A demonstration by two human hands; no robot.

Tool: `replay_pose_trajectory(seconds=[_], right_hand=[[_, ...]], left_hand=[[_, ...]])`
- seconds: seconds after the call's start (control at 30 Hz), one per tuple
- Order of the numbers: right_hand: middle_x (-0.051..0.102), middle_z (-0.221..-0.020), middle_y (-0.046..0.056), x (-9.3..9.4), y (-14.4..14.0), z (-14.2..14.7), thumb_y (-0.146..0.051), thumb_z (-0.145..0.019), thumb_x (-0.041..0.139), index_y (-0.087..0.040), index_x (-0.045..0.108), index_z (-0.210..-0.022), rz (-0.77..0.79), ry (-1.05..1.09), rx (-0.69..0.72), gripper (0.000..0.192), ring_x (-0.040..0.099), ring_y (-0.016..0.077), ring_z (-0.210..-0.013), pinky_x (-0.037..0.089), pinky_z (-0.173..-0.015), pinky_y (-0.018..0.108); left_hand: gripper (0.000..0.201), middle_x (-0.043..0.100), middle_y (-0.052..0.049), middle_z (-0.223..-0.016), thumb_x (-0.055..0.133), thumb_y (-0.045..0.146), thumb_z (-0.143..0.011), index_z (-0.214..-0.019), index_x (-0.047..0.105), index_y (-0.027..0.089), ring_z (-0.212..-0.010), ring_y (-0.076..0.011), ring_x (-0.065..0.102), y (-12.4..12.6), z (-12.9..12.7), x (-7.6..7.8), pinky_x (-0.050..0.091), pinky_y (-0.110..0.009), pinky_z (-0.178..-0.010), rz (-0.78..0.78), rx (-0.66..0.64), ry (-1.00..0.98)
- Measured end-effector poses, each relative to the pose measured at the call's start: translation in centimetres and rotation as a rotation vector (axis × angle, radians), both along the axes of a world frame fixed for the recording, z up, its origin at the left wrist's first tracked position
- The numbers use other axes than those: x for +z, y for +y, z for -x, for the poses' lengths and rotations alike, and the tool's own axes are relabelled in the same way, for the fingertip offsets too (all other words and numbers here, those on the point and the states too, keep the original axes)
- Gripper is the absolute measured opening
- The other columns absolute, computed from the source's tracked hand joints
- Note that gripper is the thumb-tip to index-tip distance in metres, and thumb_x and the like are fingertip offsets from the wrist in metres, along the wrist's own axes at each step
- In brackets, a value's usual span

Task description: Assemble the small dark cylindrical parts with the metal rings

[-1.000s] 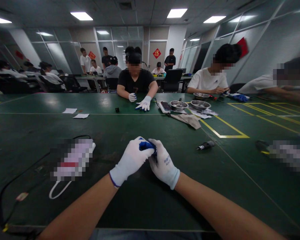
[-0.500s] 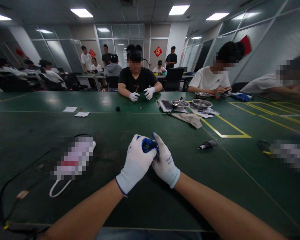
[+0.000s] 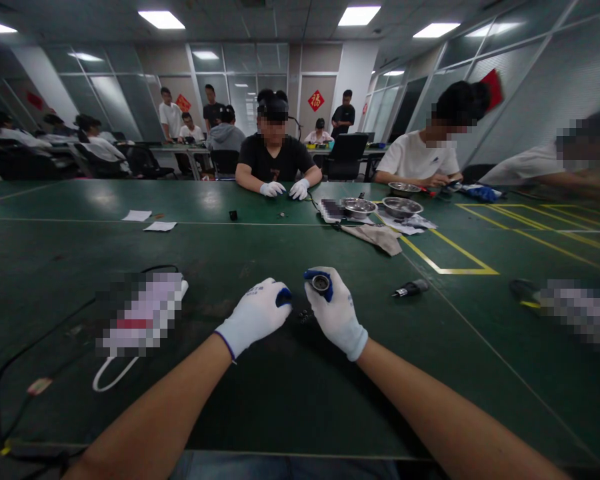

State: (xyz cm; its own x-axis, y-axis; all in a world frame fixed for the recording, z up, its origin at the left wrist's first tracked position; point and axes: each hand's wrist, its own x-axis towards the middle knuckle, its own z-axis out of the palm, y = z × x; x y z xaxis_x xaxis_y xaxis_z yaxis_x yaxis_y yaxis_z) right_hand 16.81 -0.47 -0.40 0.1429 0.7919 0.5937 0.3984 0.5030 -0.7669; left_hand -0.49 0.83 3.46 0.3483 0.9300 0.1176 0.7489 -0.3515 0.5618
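head view: right hand (image 3: 336, 312) fingers pinch a small round metal part (image 3: 321, 283); left hand (image 3: 257, 315) fingers curled, empty.

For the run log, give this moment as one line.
right hand: holds small round part | left hand: closed, apart | small dark bits between

- Right hand (image 3: 336, 313), gloved, pinches a small round metal part (image 3: 321, 283) at its blue fingertips, open end up.
- Left hand (image 3: 257, 313), gloved, rests curled on the green table (image 3: 260, 260), just beside the right, not touching it.
- Tiny dark bits (image 3: 303, 313) lie between the hands.
- Black cylinder (image 3: 413, 289) lies to the right.
- Face mask (image 3: 111, 371) lies to the left.
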Motion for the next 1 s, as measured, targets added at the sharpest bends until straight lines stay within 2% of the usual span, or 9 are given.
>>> replay_pose_trajectory(seconds=[0.07, 0.17, 0.27, 0.47, 0.63, 0.73, 0.83, 0.9, 1.0], right_hand=[[0.071, -0.09, 0.004, 0.0, 0.3, -0.2, -0.03, -0.09, 0.061, -0.022, 0.061, -0.1, 0.029, 0.041, 0.018, 0.013, 0.069, 0.0204, -0.081, 0.06, -0.076, 0.037], [0.07, -0.087, 0.004, -0.1, 0.5, -0.1, -0.034, -0.091, 0.061, -0.021, 0.06, -0.098, 0.058, 0.081, 0.036, 0.015, 0.068, 0.0204, -0.079, 0.059, -0.075, 0.036], [0.069, -0.086, 0.004, 0.0, 0.3, 0.1, -0.038, -0.091, 0.06, -0.022, 0.06, -0.099, 0.108, 0.088, 0.048, 0.018, 0.067, 0.0205, -0.077, 0.057, -0.072, 0.035], [0.069, -0.086, 0.003, 0.9, -0.2, 0.2, -0.041, -0.087, 0.062, -0.022, 0.06, -0.103, 0.229, 0.082, 0.056, 0.025, 0.066, 0.0207, -0.077, 0.056, -0.071, 0.034], [0.069, -0.084, 0.002, 1.1, -0.5, 0.3, -0.039, -0.084, 0.064, -0.023, 0.06, -0.097, 0.258, 0.087, 0.109, 0.02, 0.066, 0.0216, -0.077, 0.055, -0.07, 0.035], [0.067, -0.08, 0.001, 1.0, -0.7, 0.4, -0.039, -0.088, 0.062, -0.024, 0.058, -0.095, 0.263, 0.055, 0.157, 0.017, 0.064, 0.0206, -0.073, 0.054, -0.065, 0.034], [0.066, -0.081, 0.001, 1.0, -0.9, 0.5, -0.038, -0.091, 0.059, -0.023, 0.056, -0.096, 0.21, 0.014, 0.231, 0.016, 0.062, 0.0186, -0.069, 0.052, -0.063, 0.032], [0.064, -0.08, 0.001, 1.1, -1.0, 0.5, -0.037, -0.093, 0.058, -0.023, 0.054, -0.097, 0.179, -0.007, 0.266, 0.016, 0.061, 0.0172, -0.066, 0.05, -0.061, 0.031], [0.062, -0.079, 0.0, 1.2, -1.1, 0.6, -0.036, -0.093, 0.057, -0.023, 0.051, -0.098, 0.173, -0.016, 0.271, 0.015, 0.059, 0.0164, -0.064, 0.049, -0.057, 0.03]], left_hand=[[0.014, 0.07, -0.009, -0.099, 0.07, 0.028, -0.079, -0.092, 0.074, 0.023, -0.092, -0.0297, 0.068, 0.2, 0.3, -0.4, 0.053, -0.039, -0.085, 0.041, -0.022, 0.084], [0.013, 0.069, -0.007, -0.094, 0.074, 0.03, -0.075, -0.087, 0.074, 0.023, -0.09, -0.0284, 0.068, 0.2, 0.3, -0.6, 0.053, -0.036, -0.082, 0.037, -0.026, 0.088], [0.009, 0.068, -0.007, -0.093, 0.071, 0.028, -0.079, -0.085, 0.073, 0.023, -0.092, -0.0281, 0.068, 0.0, 0.1, -0.7, 0.053, -0.036, -0.084, 0.022, -0.023, 0.129], [0.02, 0.071, -0.012, -0.115, 0.058, 0.025, -0.092, -0.109, 0.068, 0.02, -0.108, -0.0287, 0.068, -0.4, 0.4, 0.5, 0.053, -0.039, -0.094, 0.066, -0.05, 0.246], [0.018, 0.076, -0.007, -0.106, 0.057, 0.023, -0.094, -0.107, 0.068, 0.021, -0.1, -0.0259, 0.071, -0.4, 0.4, 2.2, 0.055, -0.04, -0.093, 0.02, -0.015, -0.025], [0.017, 0.076, -0.006, -0.105, 0.059, 0.018, -0.09, -0.102, 0.071, 0.02, -0.102, -0.0246, 0.071, -0.4, -0.1, 2.7, 0.056, -0.04, -0.096, -0.053, 0.018, -0.29], [0.021, 0.077, -0.006, -0.107, 0.063, 0.017, -0.086, -0.104, 0.072, 0.019, -0.104, -0.0239, 0.072, -0.7, -0.4, 2.9, 0.057, -0.042, -0.098, -0.032, 0.002, -0.488], [0.024, 0.077, -0.006, -0.109, 0.066, 0.017, -0.085, -0.108, 0.072, 0.019, -0.105, -0.0236, 0.072, -1.1, -0.4, 3.1, 0.058, -0.042, -0.098, -0.013, -0.028, -0.555], [0.02, 0.077, -0.004, -0.104, 0.068, 0.02, -0.086, -0.105, 0.073, 0.02, -0.101, -0.0229, 0.072, -1.7, -0.3, 3.3, 0.059, -0.042, -0.096, -0.047, -0.06, -0.542]])
